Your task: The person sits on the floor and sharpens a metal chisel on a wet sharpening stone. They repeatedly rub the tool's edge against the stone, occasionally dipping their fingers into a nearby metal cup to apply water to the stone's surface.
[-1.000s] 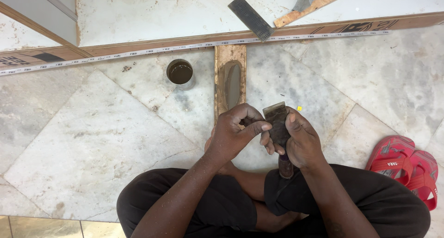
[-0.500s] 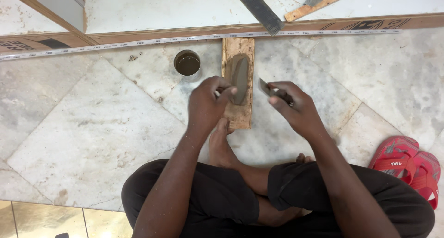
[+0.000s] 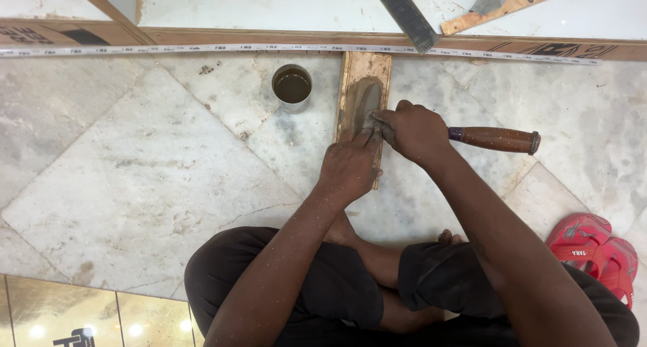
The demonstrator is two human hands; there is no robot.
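A wooden-handled chisel (image 3: 495,139) lay flat, handle toward 3 o'clock, tip on the grey, wood-framed sharpening stone (image 3: 362,104).

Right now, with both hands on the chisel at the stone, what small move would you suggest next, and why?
Probably a short push forward along the sharpening stone. The right hand grips the chisel by its wooden handle, the left hand presses fingertips near the blade, and wet slurry covers the stone.

Carpentry worksite on a marble floor (image 3: 135,185): sharpening stone (image 3: 364,98), saw (image 3: 406,15) at 12 o'clock, measuring tape (image 3: 202,49).
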